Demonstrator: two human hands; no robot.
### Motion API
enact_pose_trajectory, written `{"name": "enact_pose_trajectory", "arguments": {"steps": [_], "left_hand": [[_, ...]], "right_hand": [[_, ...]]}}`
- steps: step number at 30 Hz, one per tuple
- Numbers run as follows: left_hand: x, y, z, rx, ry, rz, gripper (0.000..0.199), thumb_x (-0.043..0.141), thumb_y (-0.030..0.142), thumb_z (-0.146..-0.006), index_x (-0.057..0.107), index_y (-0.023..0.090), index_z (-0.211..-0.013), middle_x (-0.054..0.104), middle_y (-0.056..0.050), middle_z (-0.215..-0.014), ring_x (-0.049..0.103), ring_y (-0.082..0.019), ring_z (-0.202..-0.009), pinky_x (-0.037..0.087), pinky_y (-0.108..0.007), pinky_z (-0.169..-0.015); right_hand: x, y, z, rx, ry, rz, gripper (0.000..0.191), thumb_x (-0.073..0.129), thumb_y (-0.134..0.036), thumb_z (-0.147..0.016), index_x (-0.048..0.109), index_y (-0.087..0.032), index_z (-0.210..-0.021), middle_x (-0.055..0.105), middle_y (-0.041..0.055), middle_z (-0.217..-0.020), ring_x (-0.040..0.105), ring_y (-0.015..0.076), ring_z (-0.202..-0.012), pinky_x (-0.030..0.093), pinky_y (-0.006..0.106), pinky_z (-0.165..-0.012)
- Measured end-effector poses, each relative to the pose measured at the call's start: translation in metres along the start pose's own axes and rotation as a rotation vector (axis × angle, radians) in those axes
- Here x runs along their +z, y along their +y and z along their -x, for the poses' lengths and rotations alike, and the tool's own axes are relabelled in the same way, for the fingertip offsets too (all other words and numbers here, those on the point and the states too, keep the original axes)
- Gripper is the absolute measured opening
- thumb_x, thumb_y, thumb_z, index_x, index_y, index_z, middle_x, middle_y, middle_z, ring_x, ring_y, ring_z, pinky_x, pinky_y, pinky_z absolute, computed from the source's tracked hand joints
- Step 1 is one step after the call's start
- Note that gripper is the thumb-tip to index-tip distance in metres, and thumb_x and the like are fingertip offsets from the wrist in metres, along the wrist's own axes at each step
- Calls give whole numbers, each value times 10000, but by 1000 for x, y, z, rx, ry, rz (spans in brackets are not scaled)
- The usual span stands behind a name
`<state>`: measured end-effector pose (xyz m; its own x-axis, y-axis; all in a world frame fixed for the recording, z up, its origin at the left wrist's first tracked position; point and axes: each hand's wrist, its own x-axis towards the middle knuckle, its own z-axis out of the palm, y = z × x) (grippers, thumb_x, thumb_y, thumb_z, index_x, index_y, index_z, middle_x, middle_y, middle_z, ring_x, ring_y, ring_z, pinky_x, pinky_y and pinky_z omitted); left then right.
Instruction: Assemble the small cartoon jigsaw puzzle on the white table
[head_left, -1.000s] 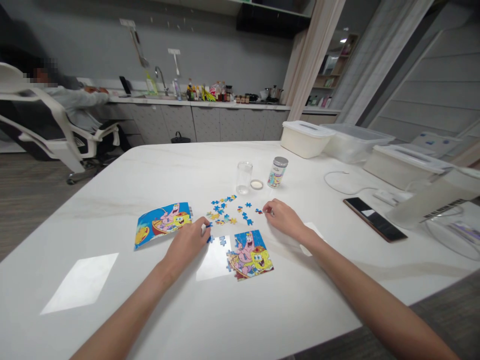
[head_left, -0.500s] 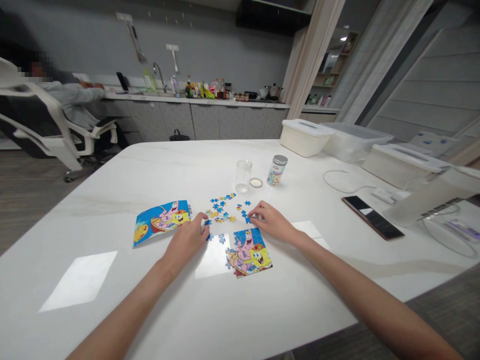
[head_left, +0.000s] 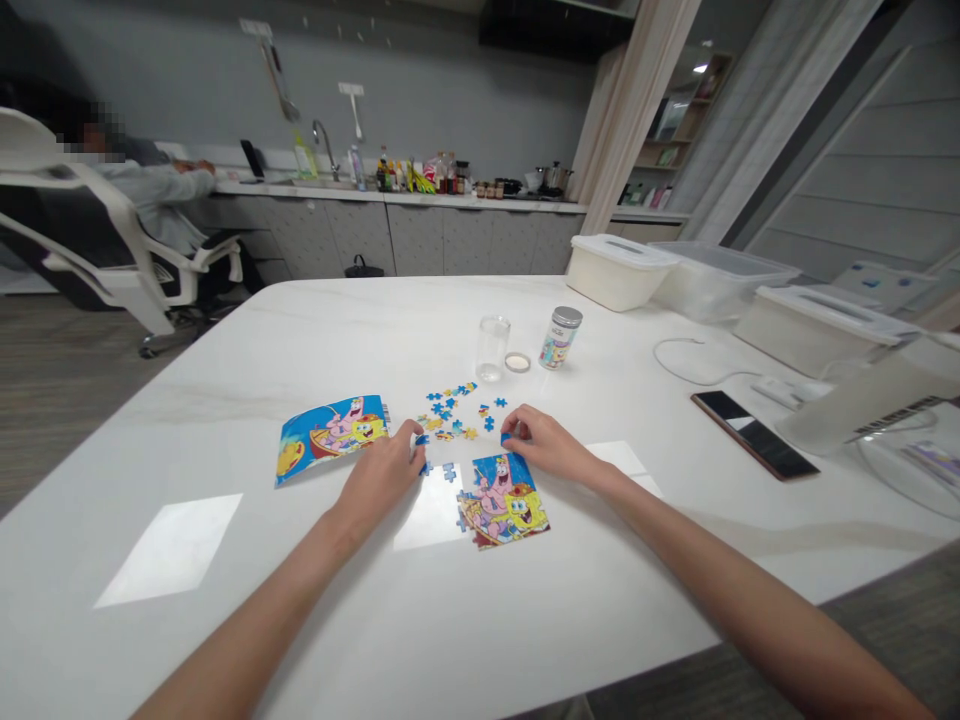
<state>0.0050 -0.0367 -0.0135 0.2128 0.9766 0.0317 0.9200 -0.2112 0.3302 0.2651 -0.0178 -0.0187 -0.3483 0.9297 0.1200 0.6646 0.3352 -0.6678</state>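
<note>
Right hand (head_left: 547, 447) pinches blue jigsaw piece (head_left: 506, 438); left hand (head_left: 381, 478) grip indeterminate. Loose pieces (head_left: 446, 410) lie ahead; glass tumbler (head_left: 493, 349) stands beyond.

This was an office with a kitchenette: beyond the white marble-topped table (head_left: 187, 440) ran a counter (head_left: 480, 197) with a faucet (head_left: 324, 135) and bottles (head_left: 442, 175), and left of the table a person (head_left: 150, 190) sat in a swivel office chair (head_left: 97, 220).

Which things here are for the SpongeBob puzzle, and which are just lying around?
For the puzzle: left hand, right hand on a blue piece, partly built puzzle, loose pieces, picture sheet.

Lying around: glass, round lid, phone, storage box, lidded jar (label unclear).
</note>
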Motion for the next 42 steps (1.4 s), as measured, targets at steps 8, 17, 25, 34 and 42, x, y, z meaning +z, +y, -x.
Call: {"name": "enact_pose_trajectory", "arguments": {"steps": [8,17,25,34,42], "left_hand": [[0,0,0,4,-7,-1,249,400,242,-925,517,177,-1135,606,7,-591,605,-224,-635,376,-294,-646],[0,0,1,-1,-8,-7,272,384,260,-916,523,183,-1137,613,-5,-601,607,-236,-655,368,-296,-631],[-1,0,1,2,-8,-16,261,387,256,-916,523,178,-1125,611,-4,-595,609,-230,-642,373,-293,-621],[-2,1,1,22,-14,-3,268,362,243,-917,518,174,-1124,591,4,-560,590,-215,-597,365,-296,-605],[-2,1,2,8,4,7,272,370,247,-908,534,181,-1115,597,-3,-565,596,-217,-602,361,-289,-591]], "right_hand": [[-20,3,-9,128,269,-106,82,608,-232,-783,679,-193,-798,703,18,-777,604,156,-718,442,286,-692],[-9,14,-6,33,59,-33,103,620,-206,-779,721,-187,-787,656,36,-845,586,139,-694,462,274,-680],[-15,25,-9,116,254,165,219,541,-116,-838,675,-166,-1004,596,49,-925,570,137,-740,454,296,-783],[-14,20,-7,88,115,237,92,607,-177,-828,680,-156,-881,573,50,-889,555,156,-797,438,280,-761],[-14,18,-7,96,142,207,64,616,-155,-798,640,-157,-857,594,50,-890,566,154,-791,438,277,-738]]}}
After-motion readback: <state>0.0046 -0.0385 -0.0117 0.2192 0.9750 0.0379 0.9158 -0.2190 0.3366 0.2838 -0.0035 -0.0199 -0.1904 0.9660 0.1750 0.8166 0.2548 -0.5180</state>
